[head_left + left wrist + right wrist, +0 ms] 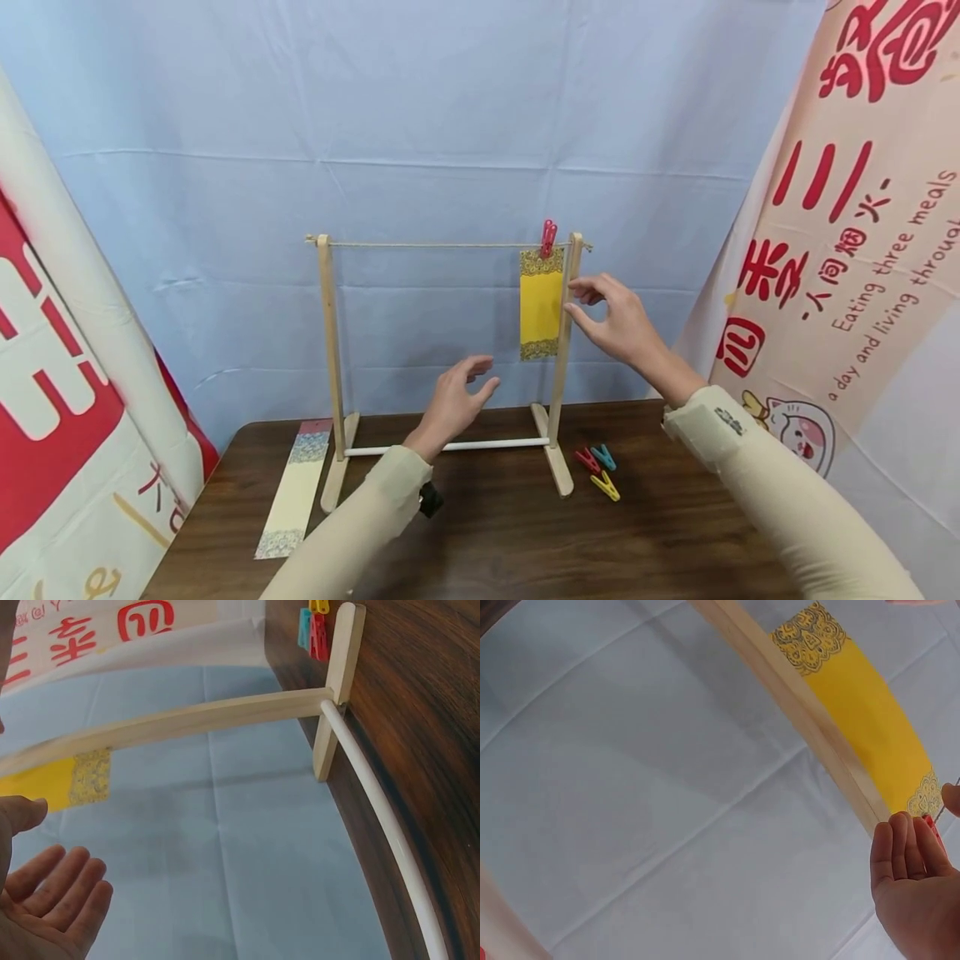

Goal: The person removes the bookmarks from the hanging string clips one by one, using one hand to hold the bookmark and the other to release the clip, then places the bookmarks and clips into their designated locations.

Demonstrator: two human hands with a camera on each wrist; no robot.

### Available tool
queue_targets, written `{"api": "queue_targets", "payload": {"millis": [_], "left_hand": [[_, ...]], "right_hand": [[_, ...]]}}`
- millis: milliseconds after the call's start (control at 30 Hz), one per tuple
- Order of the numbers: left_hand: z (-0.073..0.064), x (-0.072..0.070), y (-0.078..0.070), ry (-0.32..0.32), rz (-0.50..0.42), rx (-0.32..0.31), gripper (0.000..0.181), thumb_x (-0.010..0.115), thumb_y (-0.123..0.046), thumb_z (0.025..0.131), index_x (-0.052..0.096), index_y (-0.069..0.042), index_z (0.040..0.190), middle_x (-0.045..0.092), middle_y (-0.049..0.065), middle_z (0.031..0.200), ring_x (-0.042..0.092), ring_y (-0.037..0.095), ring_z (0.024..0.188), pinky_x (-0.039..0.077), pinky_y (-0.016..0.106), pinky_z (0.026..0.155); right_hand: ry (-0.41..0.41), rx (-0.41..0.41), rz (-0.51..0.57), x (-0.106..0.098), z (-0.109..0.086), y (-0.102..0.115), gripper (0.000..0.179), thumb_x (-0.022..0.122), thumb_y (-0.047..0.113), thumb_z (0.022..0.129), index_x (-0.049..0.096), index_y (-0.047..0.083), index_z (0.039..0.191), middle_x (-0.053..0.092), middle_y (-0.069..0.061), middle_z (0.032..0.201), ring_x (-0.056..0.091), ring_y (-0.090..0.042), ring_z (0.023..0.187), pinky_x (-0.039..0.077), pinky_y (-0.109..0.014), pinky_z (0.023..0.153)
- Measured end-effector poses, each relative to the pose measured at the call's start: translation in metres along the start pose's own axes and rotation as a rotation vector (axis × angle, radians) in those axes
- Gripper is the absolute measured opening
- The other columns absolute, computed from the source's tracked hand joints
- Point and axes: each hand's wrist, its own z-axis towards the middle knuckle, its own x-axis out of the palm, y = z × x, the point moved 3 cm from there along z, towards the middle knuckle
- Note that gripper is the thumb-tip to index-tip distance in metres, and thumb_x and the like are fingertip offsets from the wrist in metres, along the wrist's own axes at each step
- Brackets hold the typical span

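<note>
A yellow patterned card (541,304) hangs from the string (435,245) of a wooden frame (330,333), held by a red clothespin (549,239) at its top. My right hand (618,321) is beside the frame's right post, fingers slightly bent and holding nothing. Lower and left of the card, my left hand (455,402) is in the air with thumb and fingers apart, nothing between them. The left wrist view shows the left hand (56,900) below the card's patterned end. In the right wrist view the right hand (919,885) appears close to the clipped end.
On the dark wooden table (637,550), a red clothespin (587,460), a blue clothespin (603,457) and a yellow clothespin (605,486) lie right of the frame. A pale patterned card (294,492) lies at the left. A white bar (495,445) joins the frame's feet.
</note>
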Motion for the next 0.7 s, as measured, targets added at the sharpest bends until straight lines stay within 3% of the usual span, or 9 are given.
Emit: {"api": "queue_targets", "payload": {"millis": [433, 700], "left_hand": [[0.012, 0.011, -0.002, 0.03, -0.007, -0.028, 0.043, 0.07, -0.028, 0.107, 0.062, -0.012, 0.147, 0.066, 0.009, 0.144, 0.064, 0.028, 0.131, 0.052, 0.045, 0.111], [0.02, 0.018, 0.0, 0.027, -0.034, -0.036, 0.044, 0.07, -0.026, 0.108, 0.061, -0.01, 0.148, 0.065, 0.011, 0.145, 0.063, 0.03, 0.132, 0.051, 0.049, 0.112]], "right_hand": [[-0.02, -0.01, 0.015, -0.006, 0.013, 0.004, 0.033, 0.08, 0.005, 0.097, 0.07, -0.007, 0.126, 0.069, -0.022, 0.108, 0.065, -0.04, 0.097, 0.054, -0.047, 0.089], [-0.016, -0.019, 0.009, -0.01, 0.02, 0.007, 0.032, 0.079, 0.006, 0.098, 0.07, -0.008, 0.126, 0.069, -0.023, 0.108, 0.064, -0.036, 0.097, 0.054, -0.047, 0.09]]}}
